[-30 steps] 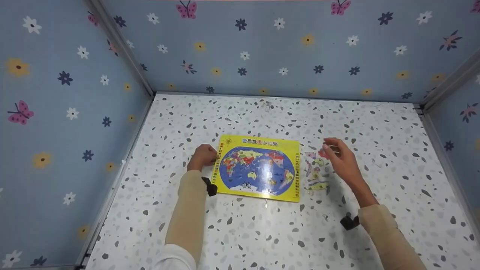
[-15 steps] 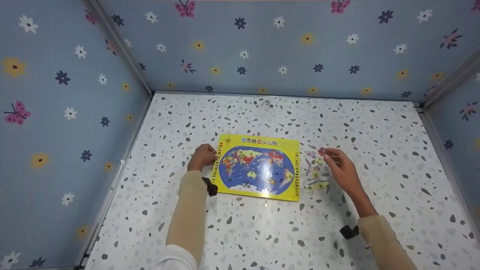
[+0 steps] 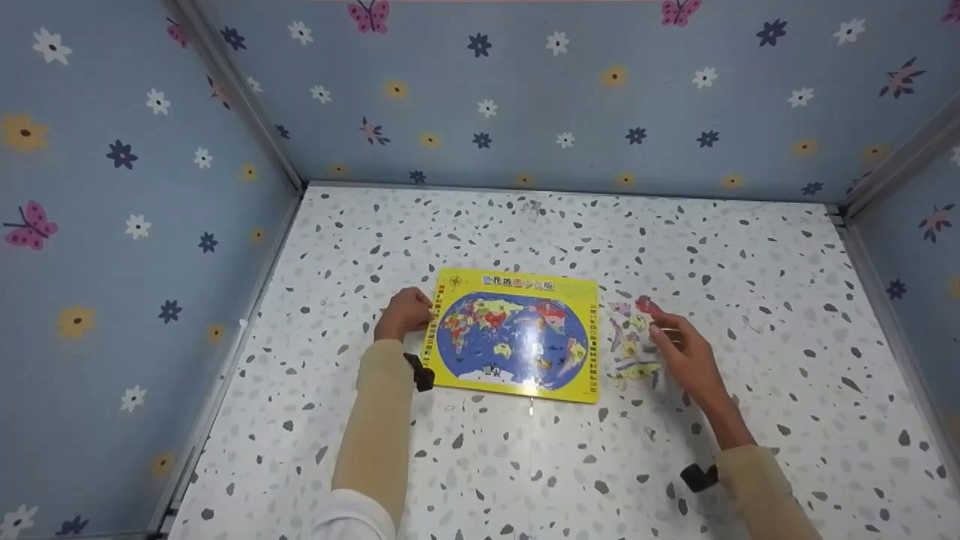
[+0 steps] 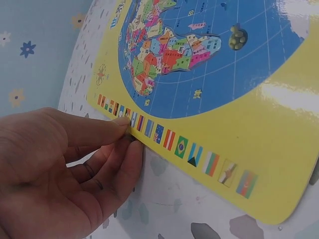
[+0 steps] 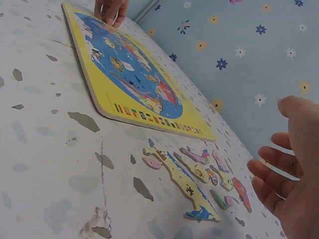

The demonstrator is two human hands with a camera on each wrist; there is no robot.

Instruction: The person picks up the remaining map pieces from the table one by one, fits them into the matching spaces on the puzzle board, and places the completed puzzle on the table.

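A yellow world map puzzle board [image 3: 517, 390] with a blue ocean lies on the table. My left hand [image 3: 407, 311] holds its left edge. In the left wrist view the thumb [image 4: 112, 128] presses on the flag strip while the fingers curl against the edge from below. To the right of the board my right hand [image 3: 686, 349] hovers with loosely bent fingers and holds nothing. Beside it lie several loose puzzle pieces, among them a red piece [image 5: 241, 194] and a long cream and blue piece [image 5: 180, 177].
The white table [image 3: 360, 232] has a grey speckled pattern. Blue flowered panels [image 3: 525, 82] stand behind and at both sides of it. Smaller pieces, such as a pink one [image 5: 152, 163] and a green one [image 5: 218, 198], lie in the same cluster.
My right hand was at the red piece, which has turned slightly; the hand has since drawn back toward me and away from it. My left hand stays at the board's edge.
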